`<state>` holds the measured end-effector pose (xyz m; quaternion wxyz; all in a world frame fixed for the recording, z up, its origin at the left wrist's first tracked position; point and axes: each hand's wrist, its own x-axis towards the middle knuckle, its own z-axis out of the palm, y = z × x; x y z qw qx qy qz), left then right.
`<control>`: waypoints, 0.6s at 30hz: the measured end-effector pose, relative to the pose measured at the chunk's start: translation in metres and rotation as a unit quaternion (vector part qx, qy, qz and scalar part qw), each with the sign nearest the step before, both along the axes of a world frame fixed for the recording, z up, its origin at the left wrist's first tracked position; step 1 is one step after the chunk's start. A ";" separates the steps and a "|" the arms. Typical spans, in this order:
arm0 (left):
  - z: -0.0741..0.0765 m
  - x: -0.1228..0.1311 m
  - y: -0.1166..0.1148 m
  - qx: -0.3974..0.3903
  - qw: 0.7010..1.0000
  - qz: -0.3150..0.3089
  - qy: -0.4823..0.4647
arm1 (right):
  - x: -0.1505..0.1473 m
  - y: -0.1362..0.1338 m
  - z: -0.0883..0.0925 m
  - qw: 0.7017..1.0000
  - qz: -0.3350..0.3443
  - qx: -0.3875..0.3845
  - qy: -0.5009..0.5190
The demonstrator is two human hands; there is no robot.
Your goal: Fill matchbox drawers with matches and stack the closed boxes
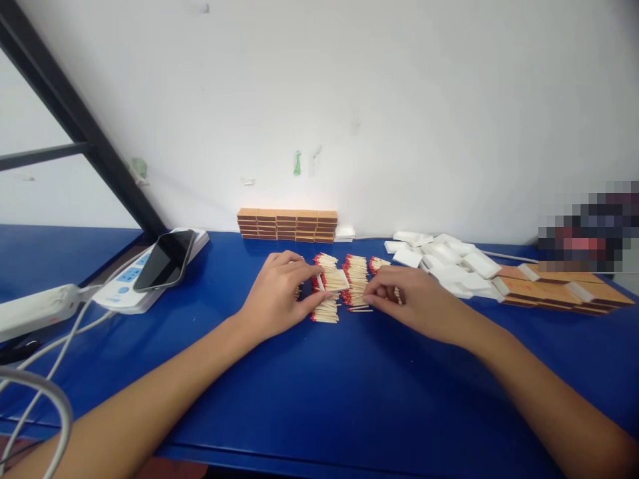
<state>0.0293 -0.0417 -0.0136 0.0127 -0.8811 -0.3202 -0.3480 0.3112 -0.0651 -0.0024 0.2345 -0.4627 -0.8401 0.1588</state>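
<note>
Piles of red-tipped matches (355,279) lie on the blue table (319,386) in front of me. My left hand (279,293) rests on the table, thumb and fingers closed around a small white tray of matches (333,281). My right hand (409,296) pinches a few matches (360,309) at the right side of the pile, fingers together. More matches (325,314) lie below the tray.
Stacked brown matchboxes (287,225) stand against the white wall. White inner trays (449,259) and flat brown sleeves (554,289) lie at the right. A phone (166,259) lies on a white power strip (127,293) at the left, with cables (44,359) and a black metal frame (80,120).
</note>
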 end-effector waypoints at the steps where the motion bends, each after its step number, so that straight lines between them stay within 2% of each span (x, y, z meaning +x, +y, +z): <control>1: 0.000 0.000 0.000 -0.002 1.000 0.001 0.003 | 0.002 0.001 -0.003 1.000 0.012 -0.022 -0.006; 8: 0.000 0.000 0.001 0.004 1.000 0.003 0.007 | 0.003 -0.001 -0.008 0.995 0.016 -0.085 -0.040; 18: 0.000 0.000 -0.001 -0.005 1.000 0.002 0.015 | 0.004 -0.003 0.000 0.993 0.026 -0.101 -0.060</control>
